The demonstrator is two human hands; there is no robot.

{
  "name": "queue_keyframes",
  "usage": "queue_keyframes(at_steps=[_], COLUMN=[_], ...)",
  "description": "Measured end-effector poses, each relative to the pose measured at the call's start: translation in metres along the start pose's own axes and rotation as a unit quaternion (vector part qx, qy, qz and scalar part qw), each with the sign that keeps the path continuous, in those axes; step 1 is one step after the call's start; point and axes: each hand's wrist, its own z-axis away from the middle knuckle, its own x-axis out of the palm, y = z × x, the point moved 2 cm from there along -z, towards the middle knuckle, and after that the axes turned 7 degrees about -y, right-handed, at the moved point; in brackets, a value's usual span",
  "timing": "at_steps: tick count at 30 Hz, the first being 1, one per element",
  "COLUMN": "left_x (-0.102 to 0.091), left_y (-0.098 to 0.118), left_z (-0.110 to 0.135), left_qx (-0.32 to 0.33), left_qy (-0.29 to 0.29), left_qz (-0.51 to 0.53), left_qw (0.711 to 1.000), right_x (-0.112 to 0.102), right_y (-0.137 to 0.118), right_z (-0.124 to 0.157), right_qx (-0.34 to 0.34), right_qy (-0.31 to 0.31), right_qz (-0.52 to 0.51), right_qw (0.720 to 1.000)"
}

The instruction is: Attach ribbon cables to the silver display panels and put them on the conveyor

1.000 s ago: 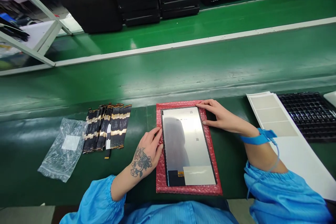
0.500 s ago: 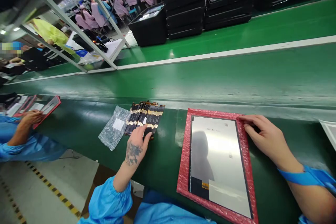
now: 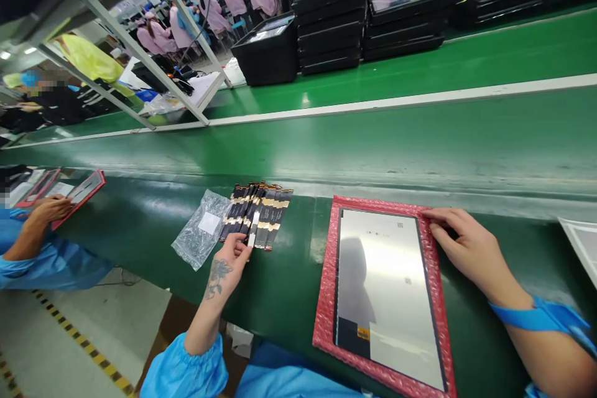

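Note:
My left hand [image 3: 233,255] is closed in a pinch at the near edge of a spread of black and gold flex cables [image 3: 273,214]. A flex cable showing a white strip [image 3: 254,228] runs up from its fingertips, lying across the others. Left of the pile, a clear plastic bag [image 3: 198,239] with a white label touches the cables. A display panel [image 3: 387,280], its silvery back upward, lies on a sheet of pink bubble wrap [image 3: 324,317]. At the upper right corner of that wrap, my right hand [image 3: 466,249] grips the edge between thumb and fingers.
Across the green bench [image 3: 153,217], a white rail [image 3: 401,97] runs along a green belt bearing stacked black trays [image 3: 331,18] and a black bin [image 3: 265,53]. A metal frame [image 3: 149,62] stands at upper left. A co-worker's hand [image 3: 51,208] holds a red-edged panel at left.
My left hand has drawn back toward me and left, closing its fingers at the cables. More of the white strip shows. My right hand stays at the wrap's corner.

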Motion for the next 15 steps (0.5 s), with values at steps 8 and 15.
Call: queue_keyframes(at_steps=[8, 15], left_x=[0.003, 0.069], left_y=[0.025, 0.081], left_z=[0.036, 0.070], left_qx=[-0.117, -0.032], left_qy=[-0.253, -0.390], left_qz=[0.473, 0.674], left_qw=[0.836, 0.627], right_x=[-0.002, -0.005], right_y=[-0.008, -0.089], right_z=[-0.001, 0.012], right_qx=[0.031, -0.021], right_qy=[0.032, 0.013], right_qz=[-0.033, -0.205], right_qw=[0.998, 0.978])
